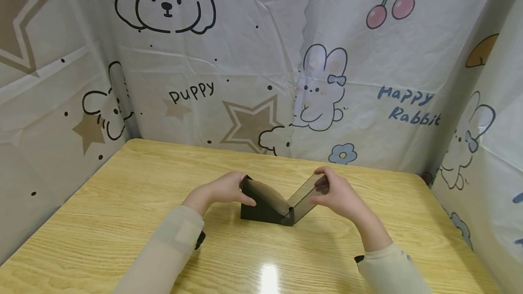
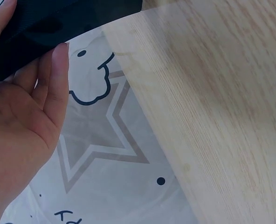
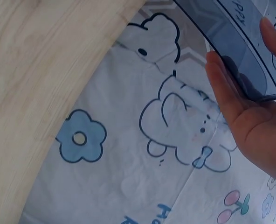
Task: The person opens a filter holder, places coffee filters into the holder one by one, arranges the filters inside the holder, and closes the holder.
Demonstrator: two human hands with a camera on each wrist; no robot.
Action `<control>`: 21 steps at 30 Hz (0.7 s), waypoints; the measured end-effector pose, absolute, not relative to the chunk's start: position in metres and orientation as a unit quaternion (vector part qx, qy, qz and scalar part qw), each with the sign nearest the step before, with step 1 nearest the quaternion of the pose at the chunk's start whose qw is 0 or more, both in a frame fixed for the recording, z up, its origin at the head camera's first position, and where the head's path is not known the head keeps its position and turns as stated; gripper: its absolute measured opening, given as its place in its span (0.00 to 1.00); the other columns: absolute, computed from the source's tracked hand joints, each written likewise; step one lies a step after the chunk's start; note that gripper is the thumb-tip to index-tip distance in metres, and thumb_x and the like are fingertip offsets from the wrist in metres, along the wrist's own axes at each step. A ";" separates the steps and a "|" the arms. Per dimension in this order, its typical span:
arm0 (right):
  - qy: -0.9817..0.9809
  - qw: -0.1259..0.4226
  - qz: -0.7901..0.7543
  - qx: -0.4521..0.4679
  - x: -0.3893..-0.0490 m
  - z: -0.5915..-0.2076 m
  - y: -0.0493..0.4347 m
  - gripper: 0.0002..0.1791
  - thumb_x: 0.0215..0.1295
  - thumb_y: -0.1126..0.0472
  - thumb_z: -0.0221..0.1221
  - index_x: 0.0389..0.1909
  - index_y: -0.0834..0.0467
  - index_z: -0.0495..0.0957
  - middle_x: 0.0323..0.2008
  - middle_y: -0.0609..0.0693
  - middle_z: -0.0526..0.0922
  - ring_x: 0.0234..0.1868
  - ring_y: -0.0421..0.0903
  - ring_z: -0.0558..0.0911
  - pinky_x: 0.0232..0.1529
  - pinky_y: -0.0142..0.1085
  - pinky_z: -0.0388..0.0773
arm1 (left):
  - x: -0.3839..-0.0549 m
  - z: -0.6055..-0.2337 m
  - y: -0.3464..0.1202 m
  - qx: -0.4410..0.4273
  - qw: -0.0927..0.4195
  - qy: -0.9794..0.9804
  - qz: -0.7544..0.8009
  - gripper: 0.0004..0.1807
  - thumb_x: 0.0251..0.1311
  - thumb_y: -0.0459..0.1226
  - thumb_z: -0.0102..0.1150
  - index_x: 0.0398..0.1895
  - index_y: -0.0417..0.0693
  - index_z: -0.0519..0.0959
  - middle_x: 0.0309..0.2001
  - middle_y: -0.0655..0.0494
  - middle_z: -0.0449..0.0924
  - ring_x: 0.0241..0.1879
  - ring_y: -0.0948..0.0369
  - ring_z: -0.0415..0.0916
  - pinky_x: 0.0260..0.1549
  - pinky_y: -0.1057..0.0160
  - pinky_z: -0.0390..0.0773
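A small black box (image 1: 263,208) with a slanted top edge stands on the table. Its smoky see-through lid (image 1: 303,204) is swung out to the right, joined to the box at the low right end. My left hand (image 1: 224,188) grips the tall left end, thumb on the near side; in the left wrist view its fingers lie along the dark box wall (image 2: 82,18). With thumb and fingers, my right hand (image 1: 338,194) holds the raised outer end of the lid, whose clear panel (image 3: 243,56) fills the upper right of the right wrist view. The box's inside is mostly hidden.
Light wood-grain table (image 1: 135,194) runs under both arms. A pale printed cloth (image 1: 245,58) with cartoon animals, stars and cherries hangs behind it and along both sides. Light glares off the table near the front (image 1: 268,278).
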State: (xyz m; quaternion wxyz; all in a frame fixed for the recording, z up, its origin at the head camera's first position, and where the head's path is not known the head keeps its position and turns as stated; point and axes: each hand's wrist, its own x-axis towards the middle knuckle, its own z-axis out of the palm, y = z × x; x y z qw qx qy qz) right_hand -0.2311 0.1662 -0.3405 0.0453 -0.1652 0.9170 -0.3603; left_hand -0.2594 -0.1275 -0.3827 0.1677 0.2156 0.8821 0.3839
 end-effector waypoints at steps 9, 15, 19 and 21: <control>0.900 0.018 -0.406 -0.158 -0.232 -0.357 0.143 0.19 0.52 0.63 0.68 0.41 0.63 0.70 0.41 0.57 0.80 0.42 0.49 0.80 0.44 0.40 0.77 | -0.255 -0.382 -0.127 0.210 0.163 0.899 0.348 0.17 0.53 0.46 0.66 0.36 0.47 0.71 0.30 0.55 0.70 0.30 0.61 0.66 0.32 0.62 0.67; 0.900 0.017 -0.410 -0.145 -0.232 -0.365 0.136 0.17 0.52 0.61 0.68 0.36 0.61 0.70 0.35 0.53 0.77 0.43 0.49 0.80 0.44 0.41 0.77 | -0.252 -0.382 -0.125 0.180 0.162 0.910 0.338 0.37 0.53 0.50 0.65 0.62 0.41 0.67 0.61 0.46 0.70 0.58 0.54 0.70 0.56 0.53 0.70; 0.901 0.021 -0.410 -0.141 -0.231 -0.370 0.134 0.17 0.51 0.60 0.68 0.36 0.60 0.71 0.35 0.52 0.77 0.43 0.49 0.80 0.43 0.40 0.76 | -0.251 -0.383 -0.125 0.185 0.162 0.907 0.341 0.27 0.53 0.46 0.66 0.54 0.46 0.72 0.52 0.51 0.77 0.51 0.58 0.73 0.52 0.54 0.72; 0.901 0.020 -0.410 -0.139 -0.231 -0.372 0.134 0.17 0.51 0.60 0.69 0.36 0.60 0.71 0.35 0.52 0.78 0.43 0.49 0.81 0.43 0.40 0.76 | -0.251 -0.385 -0.125 0.191 0.161 0.907 0.340 0.21 0.52 0.44 0.67 0.49 0.49 0.74 0.46 0.56 0.79 0.46 0.61 0.74 0.49 0.56 0.73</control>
